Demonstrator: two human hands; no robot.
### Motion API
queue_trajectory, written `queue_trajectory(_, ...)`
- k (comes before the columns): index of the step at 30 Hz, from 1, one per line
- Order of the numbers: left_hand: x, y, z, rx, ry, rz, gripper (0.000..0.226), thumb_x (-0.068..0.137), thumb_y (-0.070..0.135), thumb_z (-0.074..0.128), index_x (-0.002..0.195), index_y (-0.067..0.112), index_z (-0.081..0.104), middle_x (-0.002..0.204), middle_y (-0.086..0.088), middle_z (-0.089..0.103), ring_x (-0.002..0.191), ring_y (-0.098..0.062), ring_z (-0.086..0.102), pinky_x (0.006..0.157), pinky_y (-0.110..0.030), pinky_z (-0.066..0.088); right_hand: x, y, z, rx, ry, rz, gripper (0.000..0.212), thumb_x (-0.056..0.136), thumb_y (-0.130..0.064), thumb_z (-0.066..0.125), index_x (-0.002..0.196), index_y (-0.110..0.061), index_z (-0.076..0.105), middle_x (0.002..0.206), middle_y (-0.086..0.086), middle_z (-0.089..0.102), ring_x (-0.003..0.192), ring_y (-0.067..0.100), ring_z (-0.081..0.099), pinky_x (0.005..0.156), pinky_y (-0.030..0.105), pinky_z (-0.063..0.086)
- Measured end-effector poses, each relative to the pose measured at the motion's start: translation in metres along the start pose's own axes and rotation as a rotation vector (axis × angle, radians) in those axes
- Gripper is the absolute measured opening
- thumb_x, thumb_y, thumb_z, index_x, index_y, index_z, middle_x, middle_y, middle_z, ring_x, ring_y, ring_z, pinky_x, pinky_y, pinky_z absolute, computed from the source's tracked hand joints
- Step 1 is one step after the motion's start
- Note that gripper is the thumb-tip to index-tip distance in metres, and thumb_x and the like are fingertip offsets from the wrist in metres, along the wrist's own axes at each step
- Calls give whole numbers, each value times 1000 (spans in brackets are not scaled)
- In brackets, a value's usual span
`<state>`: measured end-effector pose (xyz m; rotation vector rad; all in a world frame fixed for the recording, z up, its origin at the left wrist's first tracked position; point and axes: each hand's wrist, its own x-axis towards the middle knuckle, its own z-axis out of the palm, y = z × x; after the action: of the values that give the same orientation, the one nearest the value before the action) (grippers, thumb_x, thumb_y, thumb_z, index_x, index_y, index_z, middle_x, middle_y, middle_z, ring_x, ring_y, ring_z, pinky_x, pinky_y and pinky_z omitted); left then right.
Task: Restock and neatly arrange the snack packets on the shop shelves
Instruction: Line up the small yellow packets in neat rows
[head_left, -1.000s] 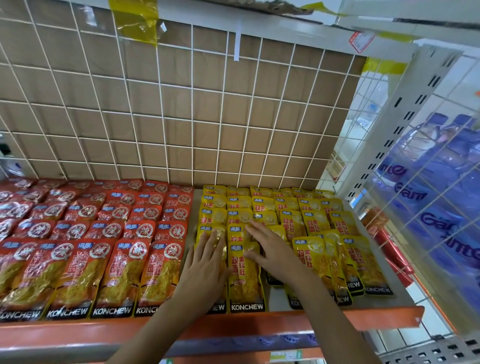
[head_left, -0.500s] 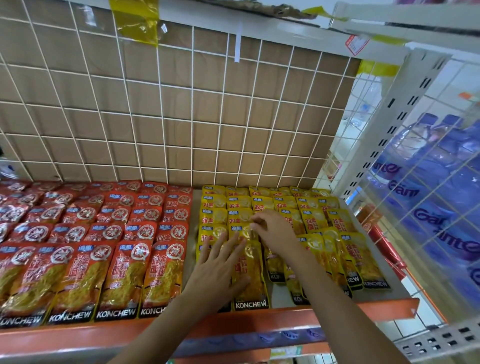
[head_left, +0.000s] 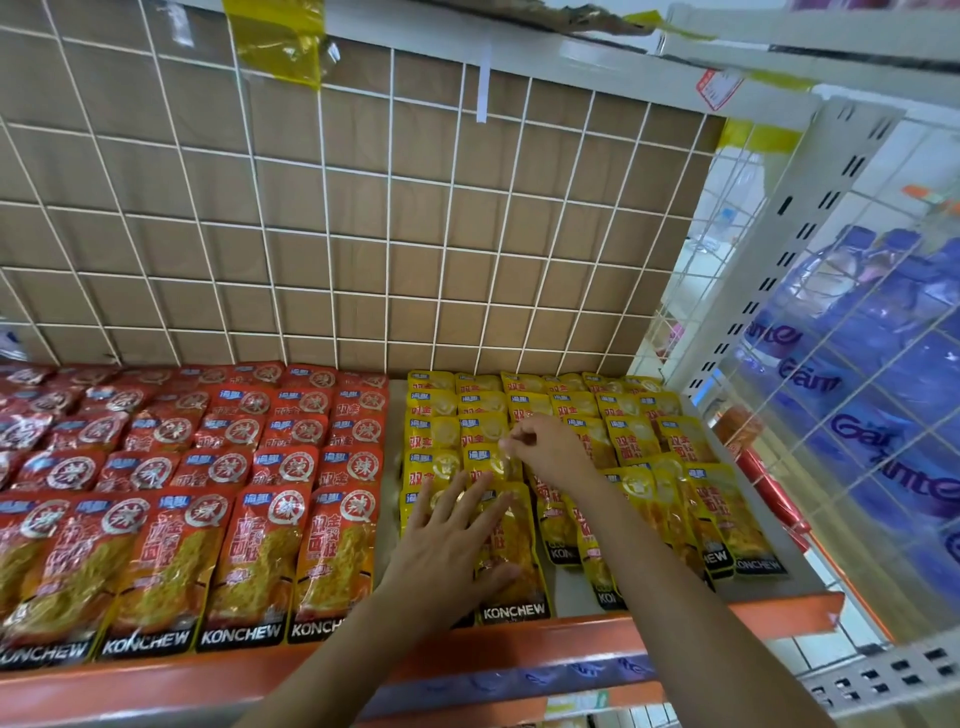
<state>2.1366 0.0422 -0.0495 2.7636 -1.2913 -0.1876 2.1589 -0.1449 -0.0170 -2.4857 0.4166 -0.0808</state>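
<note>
The right hand (head_left: 545, 449) is reaching further back than a second ago, its fingers now curling and pinching the top edge of a yellow packet (head_left: 488, 467) just behind the front packet (head_left: 511, 566). The left hand (head_left: 447, 540) is still lying flat, fingers spread, on that front packet, which is resting at the shelf (head_left: 571, 644) lip. Red packets (head_left: 249, 519) are lying in rows left of it.

The left hand (head_left: 452, 540) lay palm down, fingers straight and spread, thumb extended to the right, its forearm reaching in from below. The right hand (head_left: 550, 452) sat farther forward, knuckles up, fingers curled, thumb and forefinger pinching the top edge of a yellow packet (head_left: 491, 465). Its forearm entered from the lower right.
</note>
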Motion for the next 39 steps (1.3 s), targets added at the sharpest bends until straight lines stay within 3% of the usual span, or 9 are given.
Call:
queue_trajectory(4, 0, -1, -1, -24, 57, 13, 68, 89, 69, 6, 141, 32, 31, 143, -1, 43, 131, -24, 41, 106, -48, 15, -1, 0, 0, 2, 0, -18, 19, 87, -29, 62, 82, -11, 64, 72, -19, 47, 71, 3, 48, 56, 15, 31)
queue_trajectory(7, 0, 2, -1, -9, 139, 69, 77, 72, 73, -11, 140, 38, -14, 152, 10, -10, 143, -17, -8, 113, -44, -15, -2, 0, 1, 75, 48, -34, 12, 87, -27, 62, 81, -17, 60, 77, -14, 53, 71, -2, 48, 61, 17, 35)
queue_trajectory(9, -1, 2, 0, -61, 132, 69, 81, 67, 76, -15, 139, 39, -20, 147, 13, -22, 141, -15, -19, 113, -44, -17, -2, 1, 1, 109, 110, -48, 9, 88, -25, 61, 91, -17, 62, 92, -7, 59, 81, 5, 53, 70, 20, 39)
queue_trajectory(11, 0, 0, 2, -28, 139, 74, 82, 74, 77, -4, 146, 39, -5, 149, 11, -15, 142, -14, -11, 115, -44, -11, -1, 2, 1, 75, 118, -80, 20, 90, -24, 58, 107, -17, 62, 113, -2, 59, 100, 10, 54, 82, 23, 42)
queue_trajectory(14, -1, 3, -7, -33, 138, 81, 70, 84, 68, 19, 143, 32, 31, 152, 2, 24, 139, -18, 27, 115, -44, 15, 4, 0, -1, -3, 24, -167, 33, 94, -21, 51, 127, -19, 54, 135, 0, 51, 125, 15, 44, 98, 24, 34)
queue_trajectory(18, 6, 6, -9, -3, 161, 133, 79, 79, 69, 6, 148, 31, 17, 155, 4, 2, 144, -16, 4, 113, -36, -6, 18, -2, -1, -125, -22, -200, 36, 94, -20, 49, 130, -20, 52, 136, 0, 50, 127, 19, 43, 104, 33, 36)
queue_trajectory(22, 7, 7, -4, -15, 78, 89, 69, 91, 63, 9, 128, 28, 55, 139, -2, 48, 125, -18, 49, 101, -41, 38, 30, -4, -5, -189, -45, -218, 37, 93, -24, 53, 129, -17, 54, 128, 4, 54, 119, 21, 48, 96, 31, 36)
queue_trajectory(32, 9, 6, 3, 87, 197, 68, 64, 92, 64, 10, 133, 28, 42, 140, -2, 47, 127, -17, 47, 105, -41, 36, 40, -3, -11, -130, -114, -267, 22, 89, -24, 59, 110, -21, 63, 111, 2, 55, 103, 17, 52, 80, 25, 35)
queue_trajectory(39, 7, 8, -2, 96, 125, 38, 64, 92, 65, 11, 135, 28, 41, 139, -2, 48, 127, -17, 47, 100, -37, 25, 41, -5, -13, -64, -110, -268, 15, 88, -15, 58, 100, -17, 67, 96, -3, 57, 89, 8, 48, 77, 25, 38)
